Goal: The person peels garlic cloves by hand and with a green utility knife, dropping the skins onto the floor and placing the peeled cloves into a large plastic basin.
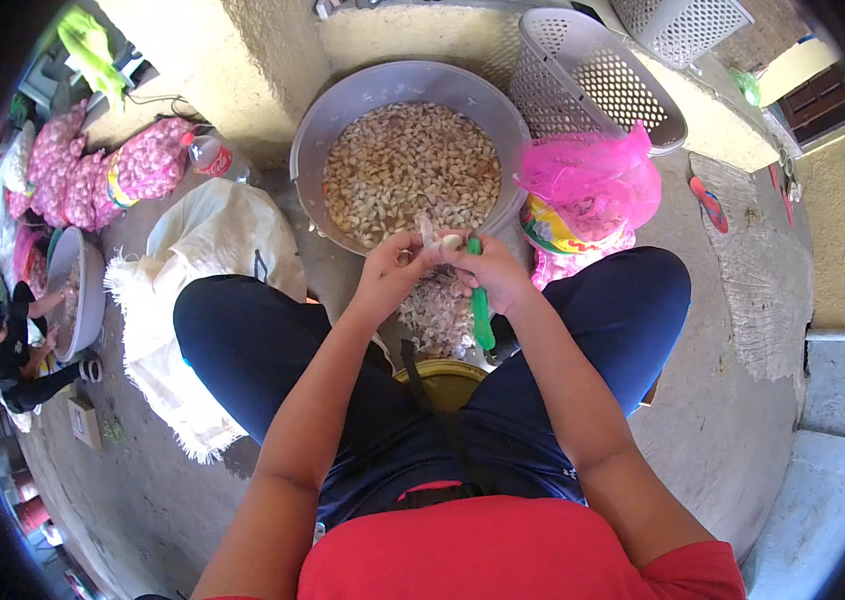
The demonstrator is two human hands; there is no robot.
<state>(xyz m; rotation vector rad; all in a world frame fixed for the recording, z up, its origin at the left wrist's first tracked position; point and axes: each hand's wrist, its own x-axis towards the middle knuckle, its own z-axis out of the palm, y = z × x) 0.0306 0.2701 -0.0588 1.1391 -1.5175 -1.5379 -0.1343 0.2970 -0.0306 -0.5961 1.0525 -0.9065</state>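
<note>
Both hands meet just below the near rim of a large grey basin (305, 150) that holds many peeled garlic cloves (413, 165). My left hand (393, 268) is closed, its fingertips pinching a pale garlic clove with loose skin (430, 232). A green-handled knife (482, 310) is gripped in my right hand (495, 272), its handle pointing down toward my lap and its blade hidden. The right fingertips touch the garlic too. Beneath the hands lies a heap of papery skins (438, 312).
A pink net bag (593, 180) stands right of the basin, below a perforated basket (593, 75). A white sack (213, 240) lies at left, near a bottle (213, 157) and pink garlic sacks (148, 170). Another person (18, 335) sits far left by a tub (90, 295).
</note>
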